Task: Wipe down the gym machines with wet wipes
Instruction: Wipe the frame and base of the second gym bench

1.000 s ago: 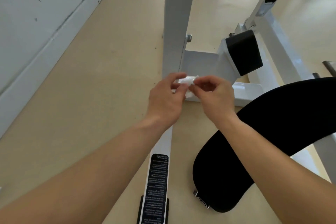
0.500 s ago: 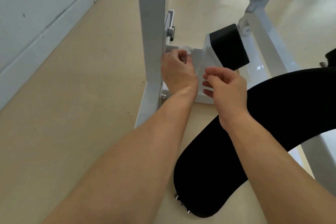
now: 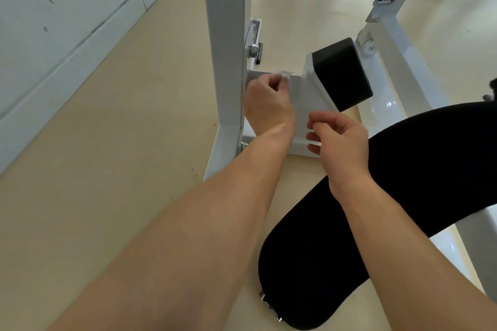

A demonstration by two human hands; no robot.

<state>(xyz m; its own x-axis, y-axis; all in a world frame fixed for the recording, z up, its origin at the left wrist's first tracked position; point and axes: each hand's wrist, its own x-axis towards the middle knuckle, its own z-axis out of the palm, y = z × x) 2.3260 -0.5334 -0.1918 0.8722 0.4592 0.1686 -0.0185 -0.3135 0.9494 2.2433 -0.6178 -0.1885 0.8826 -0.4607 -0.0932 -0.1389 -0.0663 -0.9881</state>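
text: none legible | dark label on machine frame: white marks too blurred to read

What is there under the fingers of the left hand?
A white wet wipe sticks out past the left hand, at the top edge of the white frame plate. The hand covers the rest.

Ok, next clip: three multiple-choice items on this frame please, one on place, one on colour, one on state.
1. Where is the wet wipe?
A on the floor
B in the left hand, against the white crossbar
C on the seat pad

2. What colour is the upright post?
A white
B red
C black

3. What is the right hand doing?
A gripping the post
B holding the wipe
C holding nothing

Answers:
1 B, the wipe pokes out above the left hand's fingers at the crossbar.
2 A, the post is white.
3 C, its loosely curled fingers are empty.
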